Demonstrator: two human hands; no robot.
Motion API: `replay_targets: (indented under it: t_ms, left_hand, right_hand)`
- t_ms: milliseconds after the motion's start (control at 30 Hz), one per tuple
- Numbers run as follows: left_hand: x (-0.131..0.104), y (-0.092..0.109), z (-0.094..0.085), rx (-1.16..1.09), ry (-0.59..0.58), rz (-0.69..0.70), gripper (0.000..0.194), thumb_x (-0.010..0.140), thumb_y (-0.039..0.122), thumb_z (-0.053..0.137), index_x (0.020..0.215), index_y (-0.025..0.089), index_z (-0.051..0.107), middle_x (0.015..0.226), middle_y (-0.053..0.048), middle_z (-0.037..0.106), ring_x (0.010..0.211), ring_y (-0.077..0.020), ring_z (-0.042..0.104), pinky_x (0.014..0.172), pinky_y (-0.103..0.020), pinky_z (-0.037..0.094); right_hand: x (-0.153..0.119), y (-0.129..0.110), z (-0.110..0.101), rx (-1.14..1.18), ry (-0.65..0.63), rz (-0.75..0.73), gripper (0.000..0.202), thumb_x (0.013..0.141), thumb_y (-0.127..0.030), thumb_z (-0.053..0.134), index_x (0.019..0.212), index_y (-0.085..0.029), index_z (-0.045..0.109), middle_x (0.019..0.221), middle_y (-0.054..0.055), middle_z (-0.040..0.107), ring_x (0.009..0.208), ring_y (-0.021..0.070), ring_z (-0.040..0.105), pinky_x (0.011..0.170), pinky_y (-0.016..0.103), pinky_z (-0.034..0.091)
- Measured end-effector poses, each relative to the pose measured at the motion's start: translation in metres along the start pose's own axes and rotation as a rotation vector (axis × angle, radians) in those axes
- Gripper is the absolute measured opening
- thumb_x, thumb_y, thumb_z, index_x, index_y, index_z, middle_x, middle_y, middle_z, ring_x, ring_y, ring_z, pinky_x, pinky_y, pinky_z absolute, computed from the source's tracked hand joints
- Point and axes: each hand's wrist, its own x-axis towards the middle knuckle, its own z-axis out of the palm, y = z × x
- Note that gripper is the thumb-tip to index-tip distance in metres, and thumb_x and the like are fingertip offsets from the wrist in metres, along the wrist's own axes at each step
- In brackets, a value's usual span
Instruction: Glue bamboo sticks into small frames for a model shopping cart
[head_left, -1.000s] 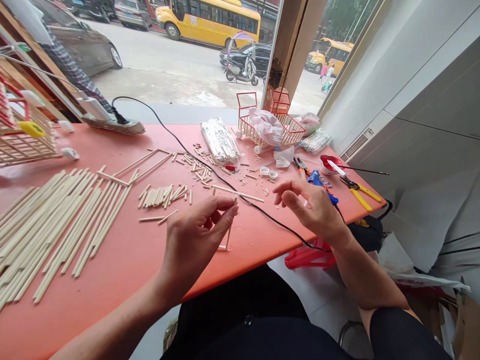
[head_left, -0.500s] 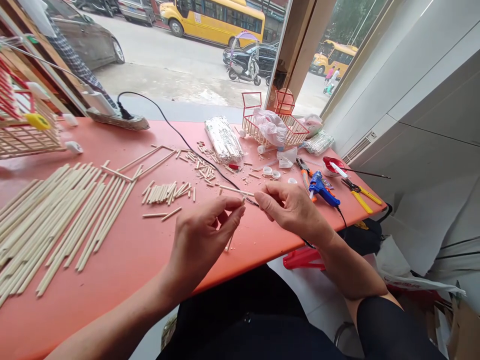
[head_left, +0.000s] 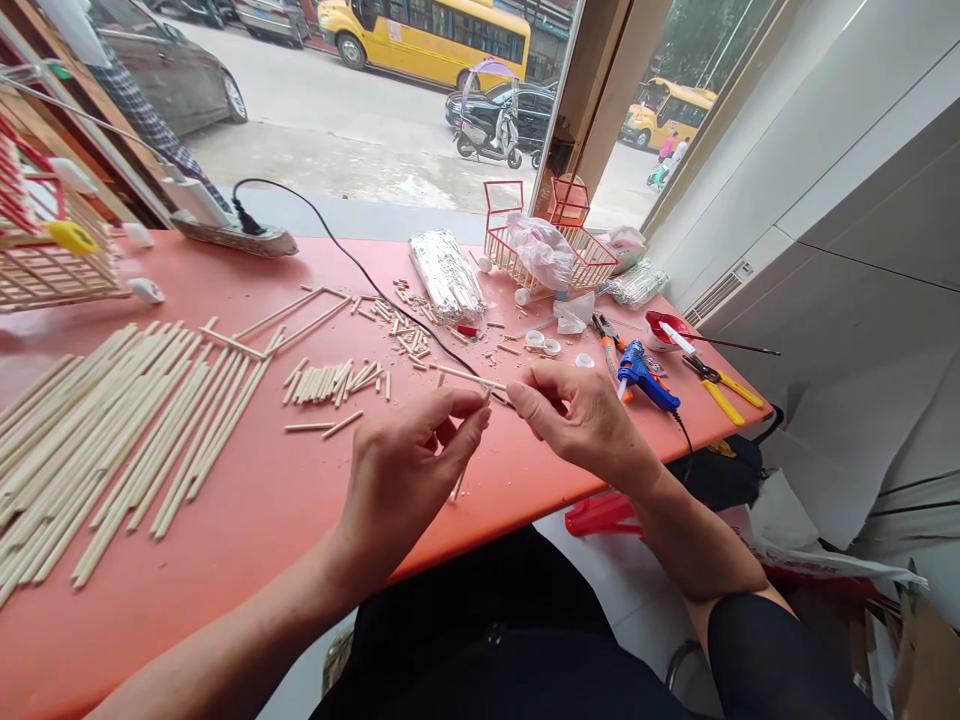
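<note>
Above the front of the orange table [head_left: 300,530], my left hand [head_left: 416,470] pinches a thin wooden stick [head_left: 458,486], whose lower end shows beneath my fingers. My right hand [head_left: 581,420] is closed on one end of another wooden stick [head_left: 472,379], which points left over my left fingertips. The two sticks meet, or nearly so, at the left fingertips; whether they are joined I cannot tell. Left of my hands lie a row of short stick pieces [head_left: 330,384] and many long sticks [head_left: 112,430].
A blue glue gun [head_left: 646,378], yellow-handled pliers [head_left: 724,390] and a red bowl [head_left: 664,330] lie to the right. Farther back are a foil-wrapped bundle [head_left: 447,277] and a small stick-built cart [head_left: 517,265]. A black cable [head_left: 352,258] crosses the table.
Both hands and the sticks they hold stay almost in place. The view has shifted very slightly.
</note>
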Motion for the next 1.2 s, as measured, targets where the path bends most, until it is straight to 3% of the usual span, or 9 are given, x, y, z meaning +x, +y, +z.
replay_targets:
  t_ms: [467, 1200]
  left_hand:
    - [0.0009, 0.0004, -0.003, -0.079, -0.044, -0.11, 0.012, 0.09, 0.026, 0.066, 0.083, 0.022, 0.076, 0.071, 0.003, 0.076, 0.051, -0.0104, 0.06, 0.052, -0.022, 0.046]
    - [-0.0013, -0.0024, -0.003, -0.069, -0.054, -0.086, 0.011, 0.093, 0.022, 0.067, 0.088, 0.021, 0.077, 0.069, 0.004, 0.073, 0.051, -0.0094, 0.058, 0.052, -0.021, 0.045]
  right_hand:
    - [0.0032, -0.0008, 0.0028, 0.01, 0.013, -0.009, 0.036, 0.098, -0.032, 0.056, 0.065, -0.02, 0.047, 0.06, -0.005, 0.043, 0.059, 0.0097, 0.037, 0.057, 0.027, 0.03]
    - [0.0034, 0.0018, 0.0068, 0.036, 0.008, -0.028, 0.036, 0.099, -0.031, 0.055, 0.066, -0.02, 0.046, 0.06, -0.005, 0.041, 0.06, 0.0097, 0.036, 0.058, 0.027, 0.028]
